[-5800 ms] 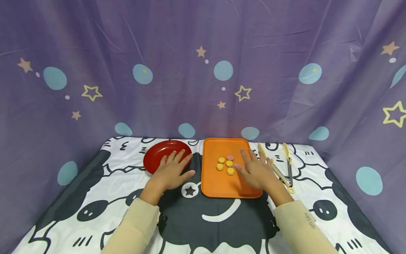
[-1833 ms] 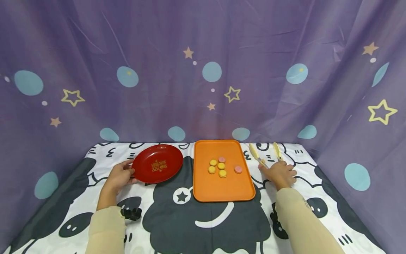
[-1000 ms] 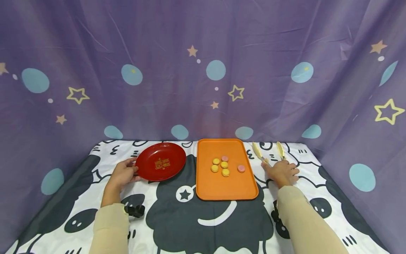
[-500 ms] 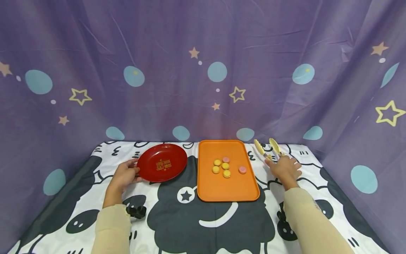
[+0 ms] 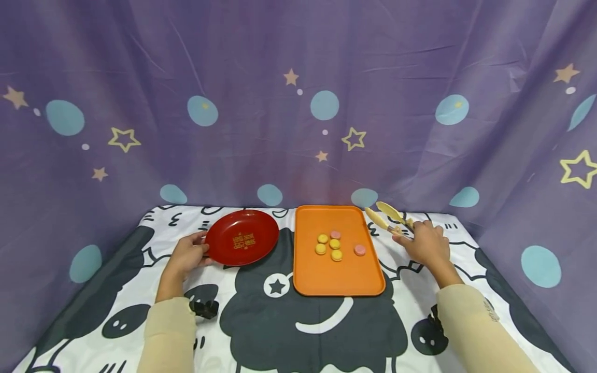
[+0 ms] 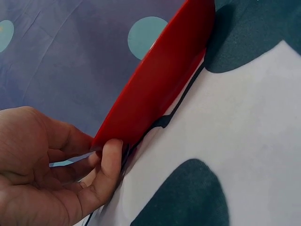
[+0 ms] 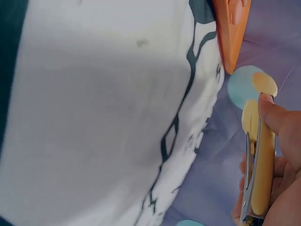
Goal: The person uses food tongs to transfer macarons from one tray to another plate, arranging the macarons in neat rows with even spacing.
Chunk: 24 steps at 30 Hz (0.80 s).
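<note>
Currently, head view: orange tray (image 5: 338, 280) lies just right of lower centre | red plate (image 5: 242, 238) left of it, left hand (image 5: 186, 254) pinches its left rim | yellow tongs (image 7: 263, 165) right of centre, right hand (image 5: 426, 242) grips them, tips apart | four yellow discs (image 5: 334, 244), two pink discs (image 5: 359, 250) on tray

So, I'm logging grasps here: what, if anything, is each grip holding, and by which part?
The left grip pinches the red plate by the left side of its rim; the right grip holds the tongs by their handles.
</note>
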Each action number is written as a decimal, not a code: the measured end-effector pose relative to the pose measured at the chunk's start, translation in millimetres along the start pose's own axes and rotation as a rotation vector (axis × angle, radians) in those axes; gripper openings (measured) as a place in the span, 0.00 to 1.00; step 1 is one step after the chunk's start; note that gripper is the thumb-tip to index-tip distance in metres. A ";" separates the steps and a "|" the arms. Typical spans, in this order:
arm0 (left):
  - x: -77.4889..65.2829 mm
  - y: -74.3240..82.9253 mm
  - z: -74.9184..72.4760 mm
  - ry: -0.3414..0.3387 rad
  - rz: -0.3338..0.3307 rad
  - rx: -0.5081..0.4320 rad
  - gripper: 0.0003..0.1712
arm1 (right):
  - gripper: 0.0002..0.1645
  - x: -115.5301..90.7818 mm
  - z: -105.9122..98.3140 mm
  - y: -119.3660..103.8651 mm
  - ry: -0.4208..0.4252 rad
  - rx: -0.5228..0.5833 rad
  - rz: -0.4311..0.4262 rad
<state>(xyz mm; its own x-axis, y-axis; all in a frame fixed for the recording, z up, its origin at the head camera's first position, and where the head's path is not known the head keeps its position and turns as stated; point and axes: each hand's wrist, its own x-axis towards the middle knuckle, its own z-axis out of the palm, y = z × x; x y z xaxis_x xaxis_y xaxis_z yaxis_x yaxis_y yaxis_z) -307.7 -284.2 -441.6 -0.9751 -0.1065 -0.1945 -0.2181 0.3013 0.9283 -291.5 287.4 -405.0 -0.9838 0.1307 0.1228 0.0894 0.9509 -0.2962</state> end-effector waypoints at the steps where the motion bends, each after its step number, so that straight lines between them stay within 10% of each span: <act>1: 0.7 -0.2 0.5 0.001 -0.002 -0.003 0.33 | 0.46 -0.9 -1.6 0.0 0.004 -0.007 -0.030; 11: -1.9 3.1 0.7 0.002 0.008 0.000 0.33 | 0.40 -12.4 -11.8 1.6 0.038 -0.087 -0.285; 24: -3.1 2.8 0.4 0.009 -0.003 -0.006 0.33 | 0.39 -29.9 -15.3 12.1 0.006 -0.147 -0.407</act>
<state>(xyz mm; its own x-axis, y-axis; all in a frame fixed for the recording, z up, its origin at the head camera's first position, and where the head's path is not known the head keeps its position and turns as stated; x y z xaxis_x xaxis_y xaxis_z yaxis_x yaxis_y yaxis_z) -305.4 -282.6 -438.5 -0.9739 -0.1163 -0.1948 -0.2211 0.2949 0.9296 -258.7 299.3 -397.7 -0.9426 -0.2619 0.2071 -0.2840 0.9551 -0.0847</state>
